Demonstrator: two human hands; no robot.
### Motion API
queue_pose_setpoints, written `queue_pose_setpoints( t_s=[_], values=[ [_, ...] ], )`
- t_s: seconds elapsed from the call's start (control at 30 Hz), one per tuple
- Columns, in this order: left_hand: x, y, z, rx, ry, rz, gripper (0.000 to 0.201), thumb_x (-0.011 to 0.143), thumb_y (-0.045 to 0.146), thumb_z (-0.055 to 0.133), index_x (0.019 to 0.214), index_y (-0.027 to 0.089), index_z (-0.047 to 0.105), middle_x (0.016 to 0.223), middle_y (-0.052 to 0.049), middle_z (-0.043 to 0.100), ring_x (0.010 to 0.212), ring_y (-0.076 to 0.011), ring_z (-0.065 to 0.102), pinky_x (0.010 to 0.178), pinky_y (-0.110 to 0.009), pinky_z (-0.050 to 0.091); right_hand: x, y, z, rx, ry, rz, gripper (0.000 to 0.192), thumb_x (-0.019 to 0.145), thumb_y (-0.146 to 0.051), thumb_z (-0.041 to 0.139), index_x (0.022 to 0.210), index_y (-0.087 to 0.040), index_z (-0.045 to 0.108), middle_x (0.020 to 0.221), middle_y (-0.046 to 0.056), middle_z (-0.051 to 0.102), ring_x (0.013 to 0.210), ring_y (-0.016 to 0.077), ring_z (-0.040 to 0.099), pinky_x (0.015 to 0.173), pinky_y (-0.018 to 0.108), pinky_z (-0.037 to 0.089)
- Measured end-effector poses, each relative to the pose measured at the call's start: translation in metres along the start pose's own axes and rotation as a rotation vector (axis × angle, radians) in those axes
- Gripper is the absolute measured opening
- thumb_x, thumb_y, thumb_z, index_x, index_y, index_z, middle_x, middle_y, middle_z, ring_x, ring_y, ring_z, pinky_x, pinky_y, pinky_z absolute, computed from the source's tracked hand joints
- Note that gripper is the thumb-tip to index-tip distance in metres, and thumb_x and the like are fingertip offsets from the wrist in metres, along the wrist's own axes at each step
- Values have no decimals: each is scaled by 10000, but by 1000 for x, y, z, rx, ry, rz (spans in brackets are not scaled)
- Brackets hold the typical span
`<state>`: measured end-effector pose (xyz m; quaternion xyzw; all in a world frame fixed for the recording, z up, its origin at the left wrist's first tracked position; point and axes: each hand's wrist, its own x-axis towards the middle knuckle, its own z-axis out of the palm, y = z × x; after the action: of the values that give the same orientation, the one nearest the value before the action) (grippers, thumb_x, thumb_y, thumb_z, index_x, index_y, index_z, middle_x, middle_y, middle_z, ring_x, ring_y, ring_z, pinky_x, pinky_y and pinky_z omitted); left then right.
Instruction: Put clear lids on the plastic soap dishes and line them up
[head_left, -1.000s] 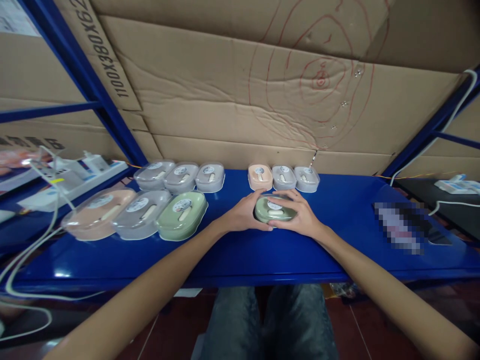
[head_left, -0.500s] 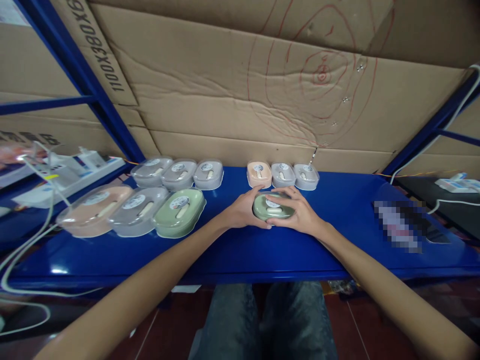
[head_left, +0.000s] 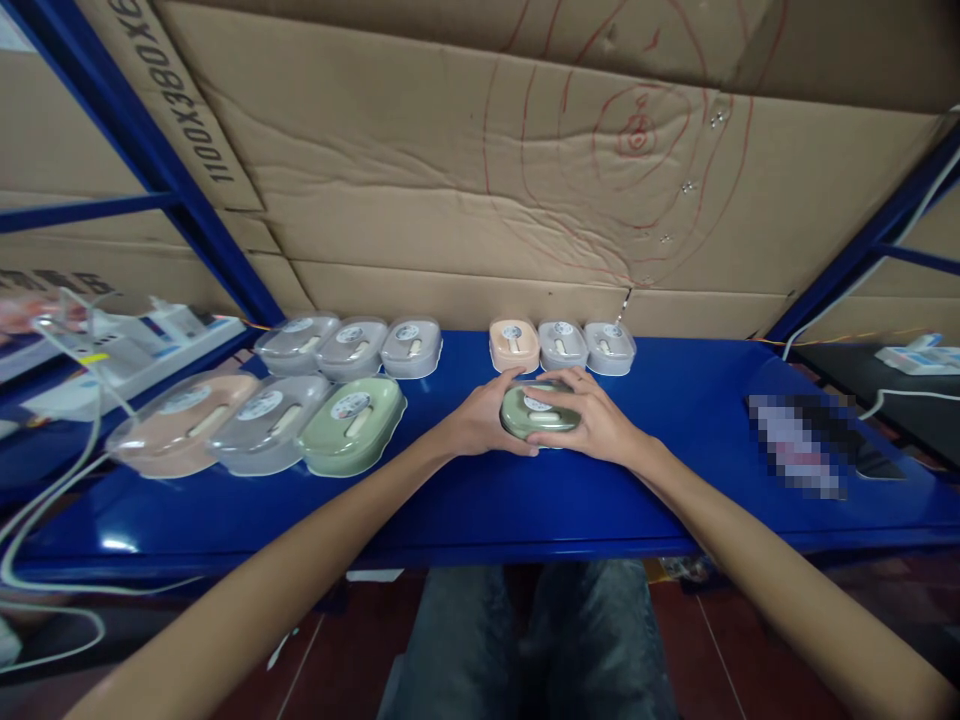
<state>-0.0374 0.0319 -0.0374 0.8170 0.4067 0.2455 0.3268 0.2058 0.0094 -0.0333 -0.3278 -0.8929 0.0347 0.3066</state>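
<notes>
Both hands, left hand [head_left: 480,425] and right hand [head_left: 596,425], close their grip around one small green oval plastic case [head_left: 534,412] on the blue metal worktop [head_left: 675,480], just before three small cases [head_left: 561,345]; next it likely needs aligning there.

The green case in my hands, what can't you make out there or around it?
Head view:
- green case: both ends hidden under the left hand and right hand.
- round label: print too small.
- Item on the shelf at right: pixelated.
- White cable: cut off by the left edge.
</notes>
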Motion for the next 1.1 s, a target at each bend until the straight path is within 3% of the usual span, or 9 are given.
queue_pose_setpoints(
  t_s=[0.17, 0.27, 0.4, 0.6, 0.7, 0.83, 0.97, 1.1],
  values=[
    [-2, 1, 1, 17, 25, 21, 1266, 566, 544, 976, 1636, 253, 365, 1546, -127, 607, 1450, -422, 541, 1183, -547, 432, -5, -3, 3, -24, 11, 21, 686, 906, -660, 744, 1503, -338, 636, 1479, 114, 623, 1323, 367, 554, 1128, 589, 473],
    [-4, 3, 1, 57, 25, 31, 1199, 595, 566, 951, 1617, 266, 399, 1552, -120, 595, 1444, -424, 537, 1189, -554, 418, -6, -5, 0, -4, -9, 38, 566, 1011, -596, 637, 1518, -347, 614, 1507, 98, 607, 1339, 345, 554, 1139, 574, 472],
    [-6, 5, 0, 98, 3, 24, 1195, 650, 582, 922, 1645, 242, 353, 1637, -146, 496, 1507, -432, 455, 1225, -559, 372, -7, -6, -1, 83, 14, 75, 422, 1135, -445, 414, 1512, -399, 599, 1506, 55, 614, 1385, 289, 562, 1184, 565, 443],
    [-10, 4, 0, 112, 15, 120, 1228, 712, 562, 914, 1692, 249, 243, 1711, -148, 378, 1580, -401, 342, 1293, -538, 304, -10, 2, 5, 283, 80, 222, 448, 1120, -530, 415, 1480, -355, 618, 1474, 73, 631, 1400, 286, 581, 1217, 541, 435],
    [-14, 10, -1, 193, 20, 276, 1033, 840, 516, 838, 1683, 304, 281, 1732, -107, 335, 1606, -363, 301, 1318, -514, 286, -12, 10, 9, 420, 117, 306, 490, 1086, -603, 465, 1449, -321, 637, 1491, 77, 630, 1437, 291, 560, 1260, 542, 387],
    [-27, 26, -3, 398, 2, 379, 721, 974, 435, 700, 1621, 296, 413, 1689, -110, 410, 1574, -348, 358, 1287, -519, 344, -13, 23, 17, 707, 151, 512, 618, 1035, -727, 462, 1441, -294, 638, 1514, 86, 649, 1463, 300, 557, 1279, 555, 373],
    [-56, 46, -10, 576, 7, 277, 781, 944, 457, 711, 1626, 254, 387, 1682, -149, 413, 1545, -392, 384, 1246, -558, 379, -10, 32, 22, 938, 270, 620, 737, 973, -832, 446, 1351, -245, 684, 1393, 134, 727, 1337, 314, 673, 1214, 545, 475],
    [-86, 62, -22, 753, 10, 166, 700, 910, 294, 662, 1568, 220, 435, 1670, -156, 422, 1447, -400, 477, 1157, -536, 453, -7, 33, 22, 979, 305, 624, 721, 964, -836, 463, 1256, -226, 714, 1311, 153, 758, 1273, 311, 711, 1185, 535, 508]
  ],
)
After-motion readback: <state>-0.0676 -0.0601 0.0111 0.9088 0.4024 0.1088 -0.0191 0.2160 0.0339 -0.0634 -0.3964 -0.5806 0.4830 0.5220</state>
